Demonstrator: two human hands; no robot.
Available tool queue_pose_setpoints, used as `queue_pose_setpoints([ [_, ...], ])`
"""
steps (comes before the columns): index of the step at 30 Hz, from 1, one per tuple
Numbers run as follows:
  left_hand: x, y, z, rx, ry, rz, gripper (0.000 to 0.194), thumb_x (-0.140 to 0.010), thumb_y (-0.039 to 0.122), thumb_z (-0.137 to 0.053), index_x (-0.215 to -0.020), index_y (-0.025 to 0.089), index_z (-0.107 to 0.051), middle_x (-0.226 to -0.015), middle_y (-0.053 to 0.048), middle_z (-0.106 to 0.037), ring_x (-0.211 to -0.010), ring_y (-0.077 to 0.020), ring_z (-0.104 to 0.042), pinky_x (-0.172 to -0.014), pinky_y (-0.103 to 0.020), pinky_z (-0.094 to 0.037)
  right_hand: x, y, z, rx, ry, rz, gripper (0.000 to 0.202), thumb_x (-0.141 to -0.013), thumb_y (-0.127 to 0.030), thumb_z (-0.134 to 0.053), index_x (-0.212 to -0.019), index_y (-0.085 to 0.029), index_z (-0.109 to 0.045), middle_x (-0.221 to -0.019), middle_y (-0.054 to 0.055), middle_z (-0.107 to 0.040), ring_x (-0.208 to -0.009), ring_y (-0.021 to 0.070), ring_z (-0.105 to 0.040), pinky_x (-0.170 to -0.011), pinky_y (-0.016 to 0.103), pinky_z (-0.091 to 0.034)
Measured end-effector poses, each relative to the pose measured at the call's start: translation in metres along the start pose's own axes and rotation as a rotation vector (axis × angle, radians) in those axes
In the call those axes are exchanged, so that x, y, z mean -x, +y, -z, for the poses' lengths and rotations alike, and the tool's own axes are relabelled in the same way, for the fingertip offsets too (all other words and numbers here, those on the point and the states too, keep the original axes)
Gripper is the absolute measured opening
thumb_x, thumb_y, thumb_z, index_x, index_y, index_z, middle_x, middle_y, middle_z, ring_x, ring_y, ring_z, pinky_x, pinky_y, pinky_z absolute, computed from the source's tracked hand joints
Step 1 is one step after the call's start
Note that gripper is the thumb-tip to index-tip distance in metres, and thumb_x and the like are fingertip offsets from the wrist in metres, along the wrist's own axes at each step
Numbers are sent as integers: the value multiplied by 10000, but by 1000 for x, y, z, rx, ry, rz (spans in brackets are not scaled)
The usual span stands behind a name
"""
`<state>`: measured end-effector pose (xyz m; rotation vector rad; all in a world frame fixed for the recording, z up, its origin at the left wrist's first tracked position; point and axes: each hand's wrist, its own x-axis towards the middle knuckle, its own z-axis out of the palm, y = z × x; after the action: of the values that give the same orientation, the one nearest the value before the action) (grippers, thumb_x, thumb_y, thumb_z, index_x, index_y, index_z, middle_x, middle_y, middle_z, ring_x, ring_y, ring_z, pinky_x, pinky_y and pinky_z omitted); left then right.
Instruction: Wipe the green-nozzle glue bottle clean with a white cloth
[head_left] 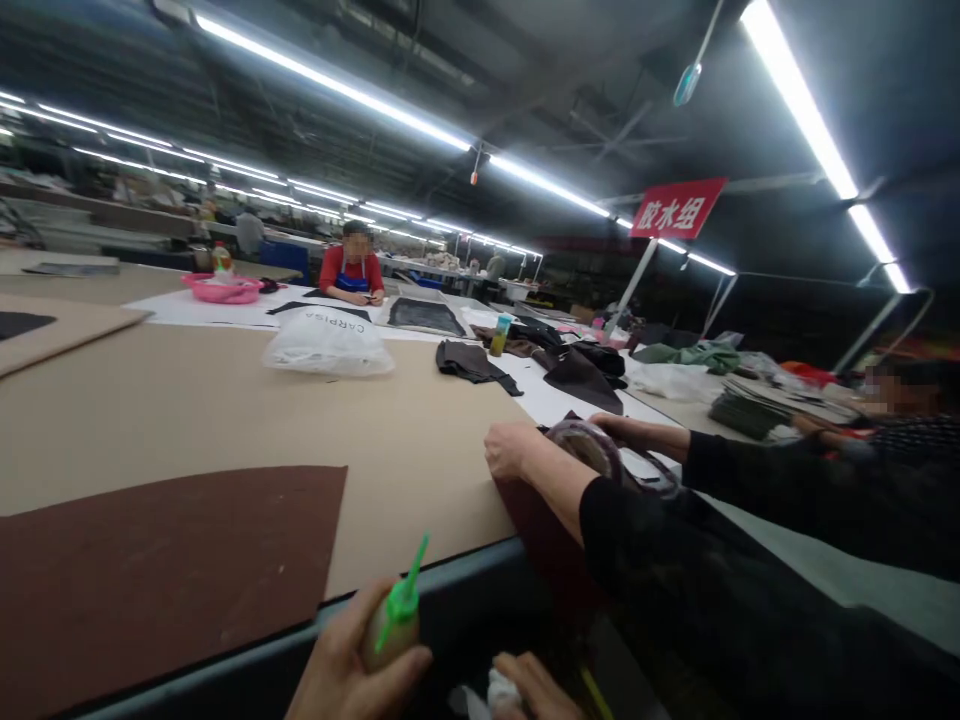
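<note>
My left hand (352,655) is wrapped round a bottle (394,635) with a green nozzle cap, held upright at the table's near edge. To the right and lower, my right hand (536,690) is closed on a crumpled white cloth or tissue (502,690), partly cut off by the frame's bottom. A large brown sheet (187,560) lies flat on the tan tabletop (420,430) at the left.
From the right, another person's black-sleeved arms (675,540) reach over dark red material near a roll (589,445). Farther back are a white plastic bag (330,345), a pink basin (225,290), dark fabric pieces (472,362) and a seated person in red (351,265).
</note>
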<state>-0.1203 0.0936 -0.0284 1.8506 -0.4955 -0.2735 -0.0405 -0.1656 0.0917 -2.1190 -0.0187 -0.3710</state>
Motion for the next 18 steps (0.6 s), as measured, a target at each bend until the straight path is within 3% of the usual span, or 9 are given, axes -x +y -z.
queue_pose_setpoints([
  [7,-73,2,29,371,217,31,579,-649,544,-682,-1069,181,-519,-872,1,-627,-804,-154,-567,-741,-224,-447,-16,-12,-2,-70,-22,17,352,-694,-486,-665,-498,-220,-544,-434,-35,-422,-622,177,-556,-614,366,-477],
  [9,-92,-5,31,351,248,2,539,-668,541,-670,-1036,174,-527,-845,1,-613,-782,-146,-556,-718,-224,-436,-10,-22,-2,-82,-30,41,353,-750,-464,-608,-498,-219,-562,-442,-34,-443,-662,198,-596,-660,404,-489],
  [11,-108,-13,32,315,260,-14,520,-685,551,-650,-1011,163,-533,-837,-10,-603,-767,-149,-547,-701,-235,-431,8,-34,-2,-93,-28,101,241,-742,-326,-618,-516,-242,-606,-530,-33,-560,-861,233,-633,-843,458,-471],
  [12,-115,-17,32,306,260,-9,521,-689,559,-641,-1006,160,-533,-834,-15,-600,-762,-153,-546,-694,-243,-431,23,-38,-1,-91,-30,157,146,-718,-226,-621,-582,-265,-656,-662,-43,-649,-1019,243,-603,-971,463,-412],
  [13,-121,-21,32,301,256,1,526,-692,568,-633,-1005,158,-532,-831,-18,-600,-756,-158,-547,-688,-251,-432,41,-41,2,-83,-35,223,199,-702,-132,-590,-703,-295,-704,-855,-71,-698,-1165,241,-527,-1090,442,-305],
  [14,-126,-24,32,294,250,13,528,-695,575,-625,-1005,158,-534,-828,-20,-602,-752,-162,-550,-683,-257,-433,61,-42,5,-50,-59,332,386,-723,-70,-506,-935,-325,-703,-1106,-105,-651,-1272,242,-424,-1159,432,-192],
  [16,-135,-28,33,269,258,32,529,-691,581,-623,-1000,158,-545,-828,-24,-613,-757,-173,-561,-680,-266,-436,105,-36,15,89,-123,399,667,-769,2,-334,-1285,-405,-444,-1388,-157,-335,-1341,213,-291,-1197,421,-12],
  [18,-142,-30,34,231,295,32,530,-677,580,-635,-986,156,-561,-833,-28,-627,-774,-183,-572,-692,-270,-438,141,-20,26,288,-99,386,775,-768,39,-276,-1376,-434,-191,-1436,-120,-148,-1353,227,-260,-1125,461,232],
])
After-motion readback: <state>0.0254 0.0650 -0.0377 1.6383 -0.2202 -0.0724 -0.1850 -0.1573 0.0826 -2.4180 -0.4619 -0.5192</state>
